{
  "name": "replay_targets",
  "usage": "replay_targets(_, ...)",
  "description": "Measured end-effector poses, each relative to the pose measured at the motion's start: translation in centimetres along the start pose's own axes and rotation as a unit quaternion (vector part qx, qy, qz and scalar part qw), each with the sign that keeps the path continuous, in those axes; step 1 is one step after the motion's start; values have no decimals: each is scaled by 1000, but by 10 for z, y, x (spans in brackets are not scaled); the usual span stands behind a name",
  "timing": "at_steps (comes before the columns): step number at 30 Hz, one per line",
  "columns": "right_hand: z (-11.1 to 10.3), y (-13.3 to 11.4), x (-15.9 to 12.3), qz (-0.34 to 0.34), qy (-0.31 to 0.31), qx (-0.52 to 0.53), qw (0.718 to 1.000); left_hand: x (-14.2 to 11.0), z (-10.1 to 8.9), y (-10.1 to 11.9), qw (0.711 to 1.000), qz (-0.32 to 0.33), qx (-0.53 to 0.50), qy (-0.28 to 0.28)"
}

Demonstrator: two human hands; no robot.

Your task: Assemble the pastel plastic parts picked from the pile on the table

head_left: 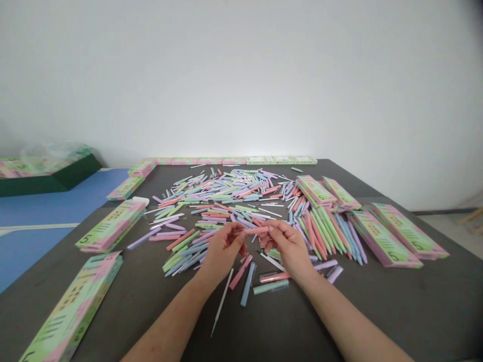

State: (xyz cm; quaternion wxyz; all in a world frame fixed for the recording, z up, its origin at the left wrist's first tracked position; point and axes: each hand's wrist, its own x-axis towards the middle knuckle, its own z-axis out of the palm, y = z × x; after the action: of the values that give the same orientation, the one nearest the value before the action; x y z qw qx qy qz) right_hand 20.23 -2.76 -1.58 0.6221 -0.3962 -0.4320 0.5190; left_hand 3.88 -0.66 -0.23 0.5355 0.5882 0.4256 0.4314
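A pink plastic tube (257, 230) is held crosswise between the two hands, just above the dark table (415, 306); its ends are pinched by the curled fingers of the left hand (223, 251) and the right hand (290, 250), and neither hand is open. Directly beneath and beyond the hands lies a loose heap of pastel tubes (222, 198), while a thin white rod (222, 301), a blue tube (248, 284) and a mint tube (270, 287) are scattered nearer the wrists. It is judged that the pink tube could be lost among like-coloured pieces if the pinch slips, and that the thin rod could be knocked or bent by a careless forearm. To either side of the hands, pink-and-green printed boxes (110, 226) are laid out, and a large "5" can be read on their faces; the smaller print is too blurred to be read, and no brand can be made out.
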Motion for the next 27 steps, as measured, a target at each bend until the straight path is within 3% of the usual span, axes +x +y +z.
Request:
replay_targets(8, -1, 1, 2, 7, 4, -21, 1000, 2, 1, -13, 997, -16, 54, -56)
replay_targets(12, -21, -4, 22, -44, 79, -134, 987, 3, -1, -13, 998, -21, 35, -40)
replay_targets(13, -28, -6, 31, -62, 102, -207, 971, 4, -2, -13, 999, -22, 23, -28)
replay_targets(15, -40, -11, 52, -86, 118, -428, 892, 5, -3, -12, 1000, -23, 6, -3)
replay_targets(16, -45, -14, 63, -86, 114, -469, 872, 5, -3, -12, 1000, -22, 3, 6)
replay_targets(20, -53, -16, 109, -85, 79, -580, 807, 6, -4, -15, 1000, -20, 7, 22)
replay_targets(27, -53, 3, 163, -16, -83, -728, 681, 6, -3, -16, 998, -31, -17, 43)
